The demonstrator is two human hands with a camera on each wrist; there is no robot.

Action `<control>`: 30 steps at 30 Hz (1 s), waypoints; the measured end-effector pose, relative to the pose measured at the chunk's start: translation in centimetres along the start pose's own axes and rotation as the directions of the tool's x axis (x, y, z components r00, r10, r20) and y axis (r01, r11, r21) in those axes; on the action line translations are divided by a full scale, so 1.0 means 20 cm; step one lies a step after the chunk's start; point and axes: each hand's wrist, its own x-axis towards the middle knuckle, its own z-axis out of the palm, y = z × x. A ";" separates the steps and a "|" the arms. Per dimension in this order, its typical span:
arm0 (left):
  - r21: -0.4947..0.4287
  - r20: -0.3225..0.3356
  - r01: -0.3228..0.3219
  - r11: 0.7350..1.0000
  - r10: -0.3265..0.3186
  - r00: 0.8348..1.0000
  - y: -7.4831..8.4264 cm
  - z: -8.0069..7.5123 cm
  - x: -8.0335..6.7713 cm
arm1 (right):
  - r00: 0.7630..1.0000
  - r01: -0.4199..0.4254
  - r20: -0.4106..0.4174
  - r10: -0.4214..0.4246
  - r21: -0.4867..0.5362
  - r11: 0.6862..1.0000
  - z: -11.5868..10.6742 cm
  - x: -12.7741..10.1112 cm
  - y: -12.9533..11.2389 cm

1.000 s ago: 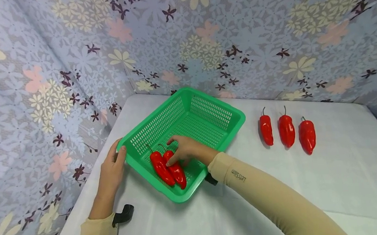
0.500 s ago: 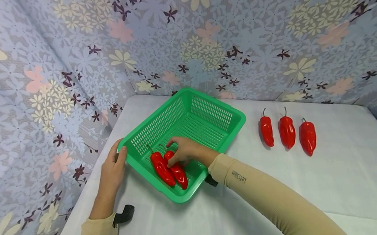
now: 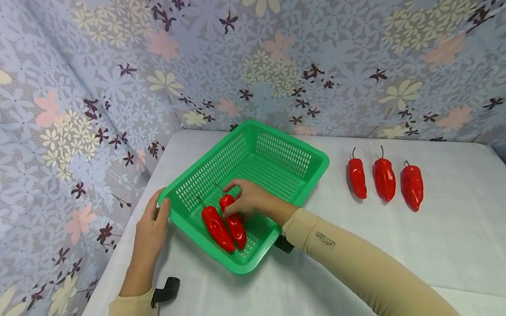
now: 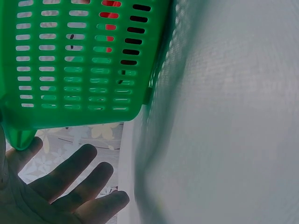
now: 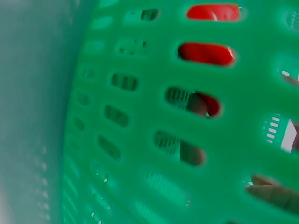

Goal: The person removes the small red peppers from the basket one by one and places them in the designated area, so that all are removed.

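R hand (image 3: 249, 197) pinching a red pepper (image 3: 237, 231) in the green basket (image 3: 244, 268), L hand (image 3: 149, 234) pinching its edge; we judge the pepper prob. light, firm, slick, best held mid-body.

There are five red peppers (image 3: 384, 180), two in one green basket (image 3: 273, 174) and three on one white table (image 3: 468, 208); one left hand (image 3: 151, 233), one right hand (image 3: 249, 198), two tan sleeves (image 3: 364, 267) and two black wrist pieces (image 3: 167, 290).
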 end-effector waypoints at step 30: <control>0.015 -0.004 0.017 1.000 -0.017 1.000 0.01 0.00 -0.01 | 0.985 0.112 -0.153 -0.078 0.227 0.967 -0.17 -0.07 -0.07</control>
